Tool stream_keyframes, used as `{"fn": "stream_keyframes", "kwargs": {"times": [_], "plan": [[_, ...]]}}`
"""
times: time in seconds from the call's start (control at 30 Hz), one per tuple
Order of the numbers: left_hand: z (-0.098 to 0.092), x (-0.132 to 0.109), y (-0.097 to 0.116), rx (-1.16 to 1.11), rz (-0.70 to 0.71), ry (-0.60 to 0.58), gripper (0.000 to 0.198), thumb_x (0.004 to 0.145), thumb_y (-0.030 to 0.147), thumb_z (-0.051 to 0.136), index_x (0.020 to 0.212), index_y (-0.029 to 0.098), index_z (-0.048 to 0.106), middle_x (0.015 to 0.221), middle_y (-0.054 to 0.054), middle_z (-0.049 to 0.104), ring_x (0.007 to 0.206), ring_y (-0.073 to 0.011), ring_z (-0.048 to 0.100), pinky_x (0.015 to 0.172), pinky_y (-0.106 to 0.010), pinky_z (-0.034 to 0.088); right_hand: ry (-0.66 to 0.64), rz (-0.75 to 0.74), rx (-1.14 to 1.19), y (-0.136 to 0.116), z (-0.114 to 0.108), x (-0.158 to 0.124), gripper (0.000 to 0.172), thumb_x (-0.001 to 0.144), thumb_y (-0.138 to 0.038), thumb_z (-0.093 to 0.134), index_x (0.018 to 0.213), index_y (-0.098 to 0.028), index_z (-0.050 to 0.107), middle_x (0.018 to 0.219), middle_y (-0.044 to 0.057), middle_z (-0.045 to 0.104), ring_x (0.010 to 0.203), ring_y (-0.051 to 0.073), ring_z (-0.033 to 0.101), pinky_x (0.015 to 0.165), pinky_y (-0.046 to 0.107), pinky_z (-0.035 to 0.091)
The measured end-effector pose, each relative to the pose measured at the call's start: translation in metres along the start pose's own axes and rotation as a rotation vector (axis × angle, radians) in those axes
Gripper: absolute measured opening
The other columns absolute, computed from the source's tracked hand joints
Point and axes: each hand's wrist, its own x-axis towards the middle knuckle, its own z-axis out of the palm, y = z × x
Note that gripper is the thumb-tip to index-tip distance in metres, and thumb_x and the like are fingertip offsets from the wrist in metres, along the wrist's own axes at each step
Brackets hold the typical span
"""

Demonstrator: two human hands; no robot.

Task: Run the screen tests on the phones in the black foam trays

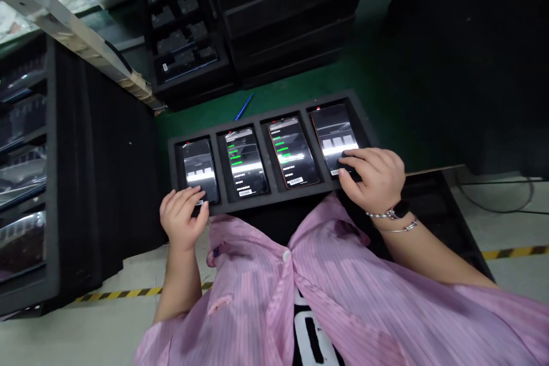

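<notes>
A dark foam tray [274, 199] lies in front of me with several smartphones side by side, each in its own compartment. My left hand [184, 220] rests at the lower end of the leftmost phone [199, 166], fingers stretched out over its screen. On the far right, my right hand [375, 177] has its extended fingertips at the lower part of another phone [338, 131]. Between the hands, the left-middle phone [245, 163] and the right-middle phone [294, 151] show dark screens with green and white text lines. Neither hand grasps anything.
A blue pen [244, 107] lies on the green table [283, 86] behind the tray. Further back sit a black tray of devices [182, 40] and stacked black trays [291, 23]. A rack of trays [51, 154] stands at left, near a pale metal post [81, 37].
</notes>
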Motion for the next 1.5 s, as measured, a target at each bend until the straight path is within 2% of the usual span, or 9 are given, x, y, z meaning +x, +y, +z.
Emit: {"fn": "stream_keyframes", "kwargs": {"times": [0.17,0.27,0.4,0.6,0.8,1.07,1.23,1.5], "plan": [[0.0006,-0.0003,0.0008,-0.03,-0.027,-0.001,0.014,0.09,0.028,0.069,0.1,0.025,0.078,0.109,-0.005,0.081,0.104,-0.0263,0.076,0.107,-0.045,0.049,-0.092,0.108,0.02,0.0004,0.001,-0.0025,0.023,0.088,-0.037,0.059,0.09,-0.021,0.076,0.102,0.008,0.077,0.095,0.028,0.071,0.087,0.044,0.051],[0.0,-0.0005,0.0014,-0.041,-0.058,-0.007,0.014,0.09,0.028,0.068,0.099,0.026,0.079,0.109,-0.004,0.081,0.105,-0.0264,0.076,0.108,-0.045,0.048,-0.101,0.127,0.028,0.0008,0.0013,-0.0045,0.023,0.086,-0.036,0.06,0.092,-0.02,0.076,0.103,0.009,0.076,0.096,0.029,0.071,0.087,0.046,0.051],[0.0001,-0.0009,0.0013,-0.038,-0.056,-0.015,0.015,0.091,0.028,0.067,0.099,0.026,0.079,0.108,-0.004,0.082,0.103,-0.0258,0.077,0.107,-0.045,0.048,-0.076,0.099,0.025,-0.0009,0.0004,-0.0029,0.021,0.087,-0.035,0.06,0.089,-0.02,0.075,0.102,0.009,0.077,0.093,0.028,0.072,0.083,0.043,0.052],[0.0001,-0.0018,0.0011,-0.039,-0.024,0.014,0.014,0.091,0.025,0.067,0.101,0.025,0.078,0.108,-0.004,0.081,0.103,-0.0254,0.076,0.107,-0.044,0.048,0.035,-0.01,0.003,-0.0027,-0.0007,0.0002,0.015,0.089,-0.029,0.063,0.089,-0.02,0.074,0.1,0.005,0.078,0.089,0.025,0.072,0.08,0.039,0.052],[-0.0022,-0.0027,0.0029,-0.039,-0.027,-0.019,0.018,0.094,0.022,0.063,0.103,0.026,0.077,0.11,-0.004,0.081,0.105,-0.0247,0.075,0.108,-0.045,0.047,-0.039,0.042,0.017,-0.0024,-0.0021,-0.003,0.014,0.088,-0.031,0.064,0.091,-0.021,0.074,0.102,0.006,0.077,0.092,0.027,0.072,0.082,0.042,0.051],[-0.0042,-0.0025,0.0057,-0.029,-0.08,-0.037,0.019,0.095,0.027,0.06,0.099,0.026,0.078,0.109,-0.003,0.081,0.104,-0.0248,0.076,0.107,-0.045,0.048,0.013,-0.038,0.017,-0.0022,-0.0008,-0.0026,0.01,0.088,-0.027,0.066,0.091,-0.02,0.073,0.102,0.006,0.077,0.09,0.027,0.072,0.079,0.041,0.052],[-0.0042,-0.0018,0.0055,-0.034,-0.052,-0.014,0.018,0.095,0.027,0.061,0.101,0.026,0.078,0.11,-0.004,0.081,0.104,-0.0251,0.076,0.107,-0.045,0.048,0.03,-0.024,0.015,-0.0028,-0.0006,-0.002,0.011,0.089,-0.027,0.066,0.091,-0.02,0.073,0.101,0.006,0.077,0.09,0.027,0.072,0.079,0.041,0.053],[-0.0037,-0.0028,0.0058,-0.034,-0.137,-0.061,0.022,0.095,0.035,0.059,0.097,0.027,0.08,0.11,-0.004,0.081,0.106,-0.0251,0.076,0.109,-0.045,0.047,-0.017,0.034,0.031,-0.0009,0.0,-0.0048,0.013,0.087,-0.028,0.065,0.092,-0.021,0.074,0.103,0.007,0.077,0.093,0.027,0.071,0.083,0.043,0.053]]}}
